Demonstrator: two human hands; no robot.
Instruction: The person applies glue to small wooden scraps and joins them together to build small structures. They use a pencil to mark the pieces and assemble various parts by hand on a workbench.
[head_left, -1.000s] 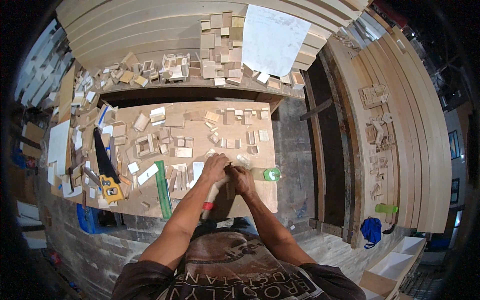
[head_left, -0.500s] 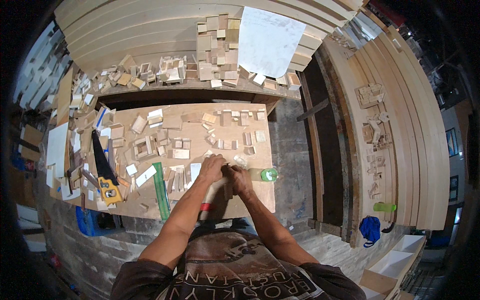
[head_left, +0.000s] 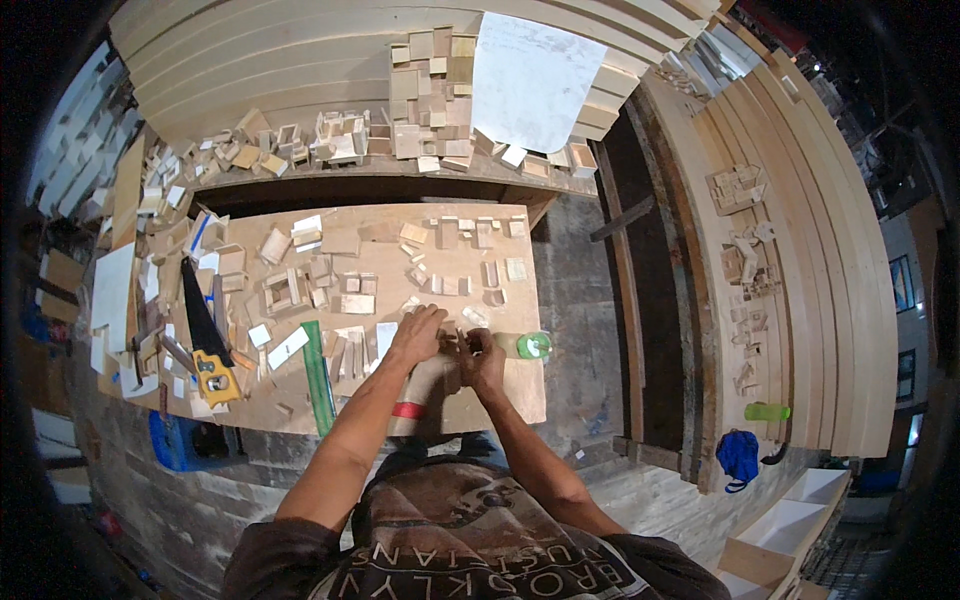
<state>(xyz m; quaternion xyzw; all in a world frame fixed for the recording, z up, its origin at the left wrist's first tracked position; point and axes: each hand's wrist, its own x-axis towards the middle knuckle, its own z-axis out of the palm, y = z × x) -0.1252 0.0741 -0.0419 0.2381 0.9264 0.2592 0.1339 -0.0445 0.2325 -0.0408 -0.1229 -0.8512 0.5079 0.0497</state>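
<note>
Counting 1 saw (head_left: 207, 330), 1 green ruler (head_left: 319, 375), 1 green bottle (head_left: 532, 346) on 1 table (head_left: 525, 390). Seeing approx. 1 bit (head_left: 461, 337) at tips of R hand (head_left: 481, 358), nr L hand (head_left: 420, 330): small, pale, mostly hidden. Can't tell either grip, w/ fingers curled on both.

Upper garment: one dark brown-black, short-sleeved fabric T-shirt (head_left: 420, 550), bearing a faded brown printed graphic (head_left: 480, 498); large pale block lettering (head_left: 514, 580) is showing upside down in two rows. Dark left sleeve (head_left: 285, 556) and matching right sleeve (head_left: 645, 556): covering the upper arms. Lower garment: blue-grey trousers (head_left: 478, 446), showing partly past the hem. Left grip (head_left: 418, 334), right grip (head_left: 483, 366): going bare.
</note>
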